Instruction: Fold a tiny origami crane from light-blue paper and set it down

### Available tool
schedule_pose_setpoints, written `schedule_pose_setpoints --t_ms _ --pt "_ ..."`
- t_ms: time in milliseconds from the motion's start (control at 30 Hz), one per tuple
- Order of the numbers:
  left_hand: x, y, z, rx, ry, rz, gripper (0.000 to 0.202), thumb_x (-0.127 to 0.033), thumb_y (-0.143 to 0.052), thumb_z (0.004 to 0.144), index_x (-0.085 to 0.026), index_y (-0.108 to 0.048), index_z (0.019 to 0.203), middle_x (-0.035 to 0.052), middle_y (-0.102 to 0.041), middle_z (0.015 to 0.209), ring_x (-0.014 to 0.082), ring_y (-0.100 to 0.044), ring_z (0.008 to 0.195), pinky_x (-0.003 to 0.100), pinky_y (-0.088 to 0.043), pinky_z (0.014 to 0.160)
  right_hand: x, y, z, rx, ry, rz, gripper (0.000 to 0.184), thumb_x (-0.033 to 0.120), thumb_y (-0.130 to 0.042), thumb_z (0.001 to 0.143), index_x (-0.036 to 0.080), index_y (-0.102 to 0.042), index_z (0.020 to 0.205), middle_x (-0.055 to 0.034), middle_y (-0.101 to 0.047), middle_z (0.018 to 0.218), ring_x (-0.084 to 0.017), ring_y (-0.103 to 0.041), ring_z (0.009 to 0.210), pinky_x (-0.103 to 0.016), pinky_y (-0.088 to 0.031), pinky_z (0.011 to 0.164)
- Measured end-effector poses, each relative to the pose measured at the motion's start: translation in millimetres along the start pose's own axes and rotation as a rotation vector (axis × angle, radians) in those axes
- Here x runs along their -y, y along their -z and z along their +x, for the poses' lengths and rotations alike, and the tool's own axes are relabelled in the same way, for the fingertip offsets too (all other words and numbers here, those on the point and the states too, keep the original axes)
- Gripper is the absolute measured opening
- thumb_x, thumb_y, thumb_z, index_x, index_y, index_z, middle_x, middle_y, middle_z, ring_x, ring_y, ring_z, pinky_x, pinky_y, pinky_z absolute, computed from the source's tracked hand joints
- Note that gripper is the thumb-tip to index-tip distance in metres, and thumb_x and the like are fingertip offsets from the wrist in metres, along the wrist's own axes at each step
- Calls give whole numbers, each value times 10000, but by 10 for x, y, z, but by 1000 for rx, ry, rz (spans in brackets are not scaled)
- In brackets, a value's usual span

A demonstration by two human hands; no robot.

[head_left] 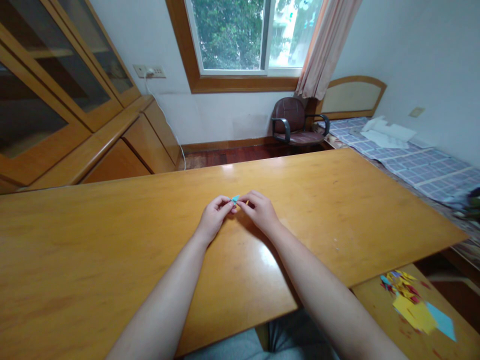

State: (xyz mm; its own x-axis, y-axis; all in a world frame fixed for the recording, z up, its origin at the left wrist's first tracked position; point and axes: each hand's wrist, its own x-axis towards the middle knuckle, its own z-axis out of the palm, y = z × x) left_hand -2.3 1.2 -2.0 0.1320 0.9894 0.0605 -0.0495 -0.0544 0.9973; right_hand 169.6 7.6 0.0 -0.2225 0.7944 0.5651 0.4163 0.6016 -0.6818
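Note:
Over the middle of the wooden table, a small piece of light blue paper is pinched between my two hands. My left hand grips it from the left with thumb and fingers pressed together. From the right, my right hand holds its other side between thumb and fingertips. The paper looks folded, but fingers cover most of it and its exact shape is too small to tell. Both forearms reach in from the near edge of the table.
At the lower right, a lower wooden surface bears yellow paper sheets, a light blue sheet and a pile of small colourful folded pieces. Beyond the table are an armchair, a bed and a cabinet.

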Motion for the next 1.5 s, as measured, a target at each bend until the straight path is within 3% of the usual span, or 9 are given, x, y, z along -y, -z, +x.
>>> schedule_pose_setpoints --t_ms 400,700,900,1500 --pt "-13 -31 -6 -1 -23 68 209 -366 -677 759 -167 -627 801 5 -658 715 151 -621 705 269 -480 724 56 22 14 -11 -14 -22 63 200 -638 860 189 -688 823 -16 -642 765 -127 -577 686 -231 -455 655" --pt "63 -48 -1 -94 -139 91 276 -313 -703 746 -199 -589 970 5 -652 860 149 -649 773 286 -518 770 52 26 1 24 -16 -115 90 215 -609 874 188 -683 830 -15 -627 791 -105 -551 649 -213 -428 632" --pt "-24 -54 -33 -75 -212 224 139 -309 -657 788 -192 -657 863 24 -646 878 160 -638 821 278 -509 788 30 48 1 65 52 -162 120 240 -580 905 199 -692 893 -28 -620 809 -116 -557 672 -217 -430 639" --pt "38 -3 26 -116 -69 44 229 -356 -709 736 -169 -630 842 5 -660 762 139 -614 719 256 -483 722 -45 51 16 39 56 -15 151 261 -598 911 207 -718 984 -49 -644 887 -139 -614 799 -245 -501 736"
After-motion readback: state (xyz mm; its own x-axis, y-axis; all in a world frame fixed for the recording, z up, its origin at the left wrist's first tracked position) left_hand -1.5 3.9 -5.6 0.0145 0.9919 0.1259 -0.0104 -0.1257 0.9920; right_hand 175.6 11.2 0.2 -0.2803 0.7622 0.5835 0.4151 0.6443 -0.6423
